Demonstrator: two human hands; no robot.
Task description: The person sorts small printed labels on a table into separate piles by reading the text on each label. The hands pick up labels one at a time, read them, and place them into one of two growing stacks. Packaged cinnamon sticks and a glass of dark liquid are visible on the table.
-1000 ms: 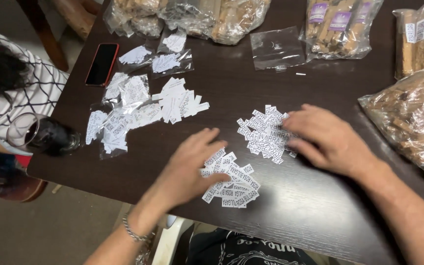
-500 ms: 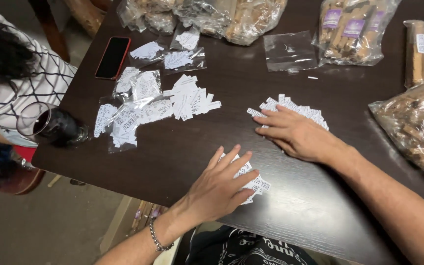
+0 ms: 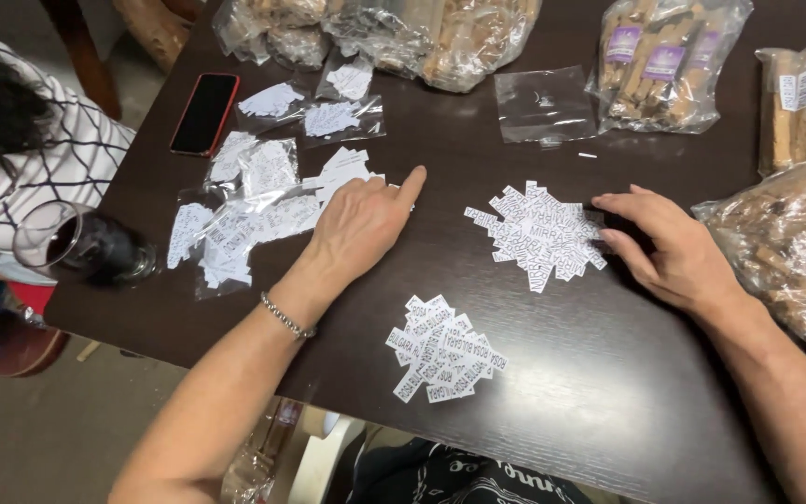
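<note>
Two loose label piles (image 3: 540, 232) — right hand (image 3: 673, 247) open beside one; left hand (image 3: 361, 219) open, empty.

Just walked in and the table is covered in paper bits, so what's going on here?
A person is sorting small printed paper slips on a dark table. The right hand rests at the edge of one pile of slips. The left hand points beside clear bags of slips. A second pile lies untouched nearer the person.

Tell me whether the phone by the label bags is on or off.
Apparently off or asleep: the phone lies flat on the table, its screen uniformly black.
</note>
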